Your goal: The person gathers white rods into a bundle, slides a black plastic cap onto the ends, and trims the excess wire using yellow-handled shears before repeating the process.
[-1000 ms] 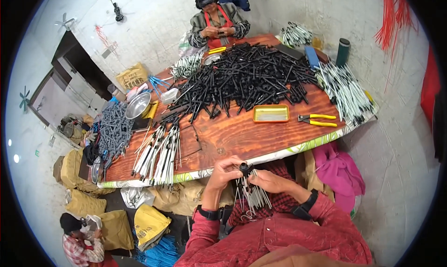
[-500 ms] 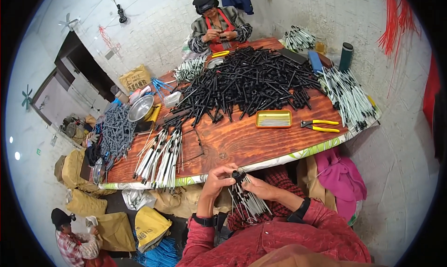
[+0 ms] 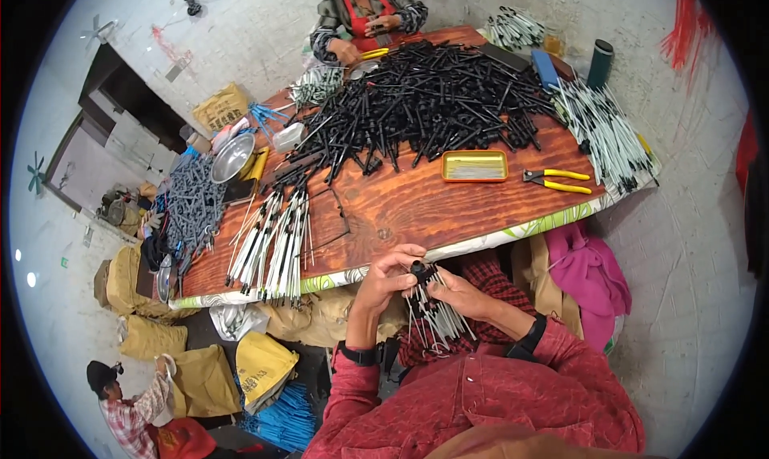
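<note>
1 co-worker (image 3: 126,423), lower left of the frame, now has an arm stretched to the top of a tan bag (image 3: 204,379); 0.5 s ago that arm was lower.

Grey parts (image 3: 192,211), left of frame: piled, unchanged. Loose white rods (image 3: 276,247), left of centre, lie fanned over the near table edge, also as before.

Upper centre: the 2nd co-worker's lowered hand (image 3: 344,53) is down by the yellow-handled tool (image 3: 373,54); 0.5 s ago both hands met at the chest.

Centre, below the table edge: your left hand (image 3: 388,279) pinches a black fitting (image 3: 418,269) between thumb and fingers. Held bundle (image 3: 439,323) of thin white rods hangs beneath it. Your right hand (image 3: 463,296) grasps the bundle's top, thumb beside the fitting. Grip much the same; everything sits higher in frame, so mostly your view tipped. My reading: work on this bundle goes on; nothing set down.

Right of centre, your yellow tray (image 3: 475,177) and pliers (image 3: 557,180) lie untouched.
</note>
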Available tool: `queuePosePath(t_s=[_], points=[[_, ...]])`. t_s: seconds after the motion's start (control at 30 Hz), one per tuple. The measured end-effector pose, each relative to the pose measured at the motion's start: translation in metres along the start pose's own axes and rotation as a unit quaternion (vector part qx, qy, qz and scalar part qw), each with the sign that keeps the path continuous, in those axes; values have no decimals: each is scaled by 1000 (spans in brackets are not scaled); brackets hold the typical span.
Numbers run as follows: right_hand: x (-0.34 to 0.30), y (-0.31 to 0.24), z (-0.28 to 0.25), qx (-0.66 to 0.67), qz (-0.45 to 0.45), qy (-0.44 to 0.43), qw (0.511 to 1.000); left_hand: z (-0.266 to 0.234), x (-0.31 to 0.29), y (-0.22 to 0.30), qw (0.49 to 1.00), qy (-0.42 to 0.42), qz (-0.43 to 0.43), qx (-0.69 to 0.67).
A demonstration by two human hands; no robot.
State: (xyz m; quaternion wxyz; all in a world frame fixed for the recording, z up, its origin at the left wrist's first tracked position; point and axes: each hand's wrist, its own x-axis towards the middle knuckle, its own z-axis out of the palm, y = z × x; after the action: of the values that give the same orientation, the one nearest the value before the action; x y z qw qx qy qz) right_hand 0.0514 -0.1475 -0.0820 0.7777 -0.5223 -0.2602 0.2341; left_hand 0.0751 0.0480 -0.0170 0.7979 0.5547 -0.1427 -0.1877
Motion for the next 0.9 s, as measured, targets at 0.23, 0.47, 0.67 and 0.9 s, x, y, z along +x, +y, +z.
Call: queuePosePath(t_s=[0.23, 0.47, 0.67, 0.9], points=[[-12, -14, 24, -102, -11, 51, 993, 13, -34, 17, 975, 147, 1, 168], [-14, -24, 13, -149, 16, 125, 981, 32, -9, 40, 961, 146, -50, 228], [-5, -23, 12, -157, -24, 178, 971, 44, -6, 34, 954, 195, -20, 228], [9, -19, 30, -189, 7, 182, 965, 59, -27, 36, 943, 241, 16, 230]])
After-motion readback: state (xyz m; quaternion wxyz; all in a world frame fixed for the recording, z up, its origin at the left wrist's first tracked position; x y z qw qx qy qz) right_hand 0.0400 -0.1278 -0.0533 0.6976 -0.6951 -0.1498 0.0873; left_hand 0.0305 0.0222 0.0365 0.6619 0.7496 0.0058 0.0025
